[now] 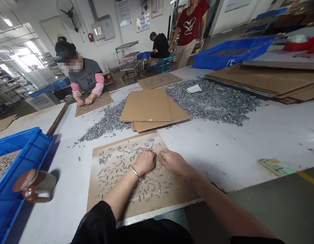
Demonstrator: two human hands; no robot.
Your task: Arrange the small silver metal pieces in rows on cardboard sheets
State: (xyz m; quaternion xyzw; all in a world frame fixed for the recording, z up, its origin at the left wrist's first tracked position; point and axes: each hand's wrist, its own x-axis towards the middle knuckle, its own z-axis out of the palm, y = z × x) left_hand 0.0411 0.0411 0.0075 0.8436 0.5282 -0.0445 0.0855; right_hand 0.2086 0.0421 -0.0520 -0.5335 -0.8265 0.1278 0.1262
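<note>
A brown cardboard sheet [108, 203] lies in front of me, with many small silvery spindle-shaped pieces [157, 196] spread over it. My left hand [146, 161], with a bracelet on its wrist, is over the upper middle of the sheet, its fingers curled together. Just to its right, my right hand [172, 162] is closed too, with its fingertips near the left hand's. Whatever either hand grips is too small or hidden to make out. Beyond the sheet is a large heap of the same pieces [213, 101].
Stacked cardboard [146, 105] lies behind the sheet. A mug [36, 185] and a blue crate [32, 149] are at the left. Across the table, a person [87, 76] handles pieces on another sheet. Another blue crate [205, 61] and cardboard [269, 81] are at right.
</note>
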